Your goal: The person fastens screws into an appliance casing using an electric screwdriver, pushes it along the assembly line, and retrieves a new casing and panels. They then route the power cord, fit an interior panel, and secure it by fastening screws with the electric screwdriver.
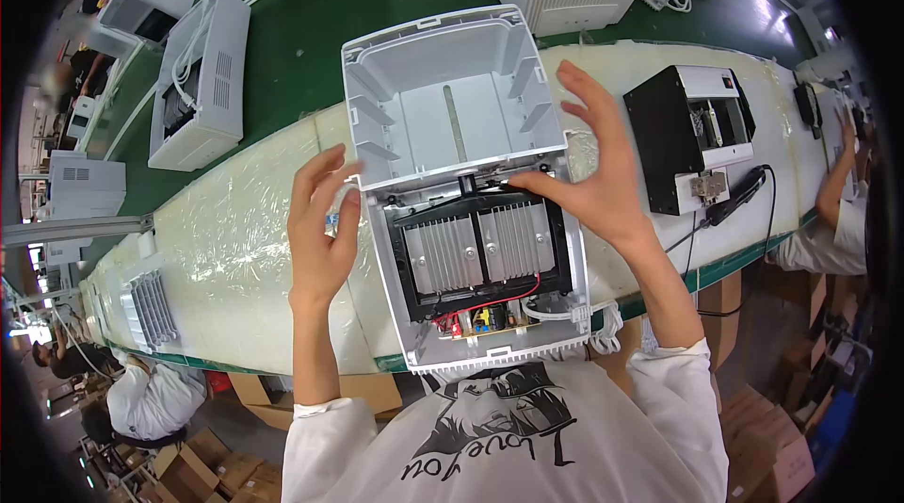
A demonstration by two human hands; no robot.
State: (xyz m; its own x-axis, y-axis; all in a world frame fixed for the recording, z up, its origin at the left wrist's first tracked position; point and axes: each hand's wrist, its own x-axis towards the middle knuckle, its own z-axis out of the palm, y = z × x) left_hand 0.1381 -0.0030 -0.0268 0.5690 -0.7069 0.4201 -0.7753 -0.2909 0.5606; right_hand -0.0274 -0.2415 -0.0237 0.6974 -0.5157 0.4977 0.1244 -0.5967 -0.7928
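Left hand [321,237] and right hand [601,175], fingers [589,96] spread, hold indeterminable, flank the white cover [414,126], judged light, stiff, best gripped by its side walls [370,93].

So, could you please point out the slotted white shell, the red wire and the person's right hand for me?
Slotted white shell [490,121]: head view, on its inner floor.
Red wire [508,300]: head view, near the middle of its visible run.
Right hand [601,185]: head view, on the middle of the hand.
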